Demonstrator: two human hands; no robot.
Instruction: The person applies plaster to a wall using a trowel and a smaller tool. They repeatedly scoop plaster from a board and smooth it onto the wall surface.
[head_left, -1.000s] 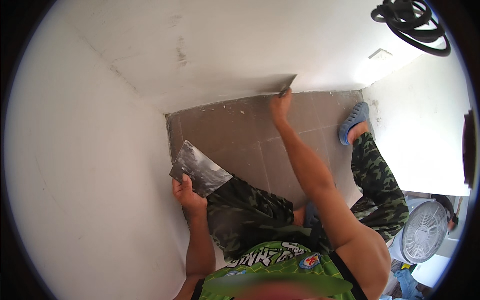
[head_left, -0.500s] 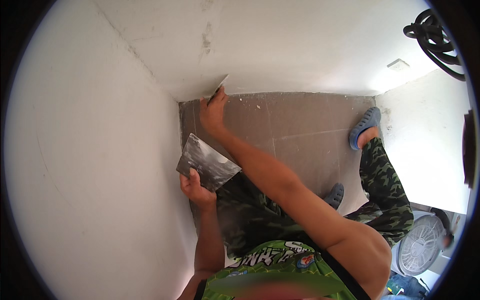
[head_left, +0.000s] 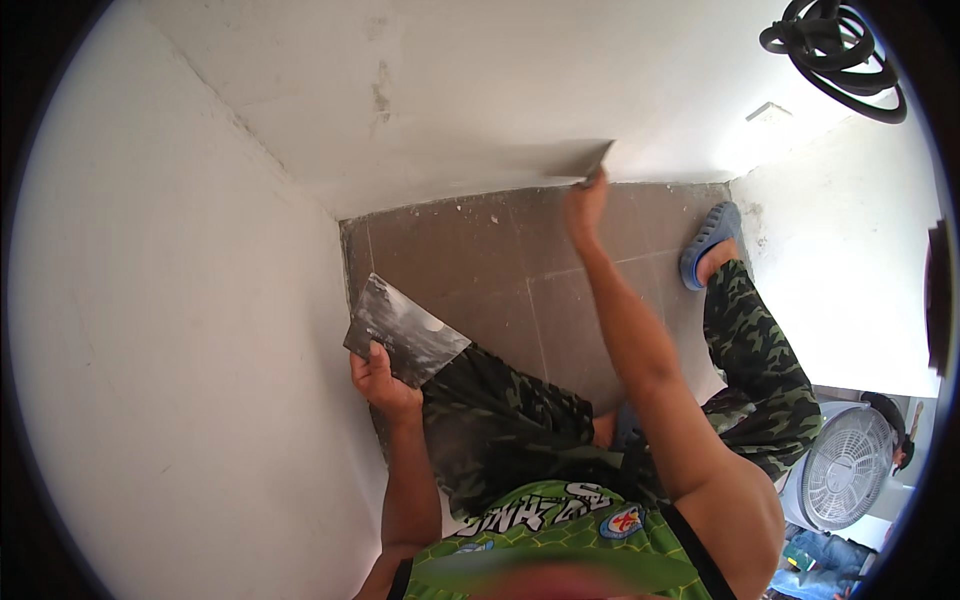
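The person crouches in a corner where two white plastered walls meet above a floor of brown square tiles (head_left: pixel 480 250). The left hand (head_left: pixel 378 378) is closed around the near edge of a flat, grey-smeared rectangular metal plate (head_left: pixel 408 328), which tilts up and to the right, just above the left knee in camouflage-patterned shorts (head_left: pixel 500 420). The right hand (head_left: pixel 585 205), at the end of an outstretched arm, grips a thin flat metal blade (head_left: pixel 598 162) whose edge lies against the far white wall (head_left: pixel 450 100), right where that wall meets the tiles; how tightly the fingers are curled cannot be told, since the hand is blurred. A grey patch marks the plaster up and to the left of the blade. The tiled floor between the two hands lies open, with white specks along the wall's foot. At the far right, a foot in a blue rubber sandal (head_left: pixel 708 240) rests on the tiles near the right-hand wall. A coil of black cable (head_left: pixel 835 55) hangs at the upper right, and a round white fan with a grille (head_left: pixel 845 465) stands at the near right.
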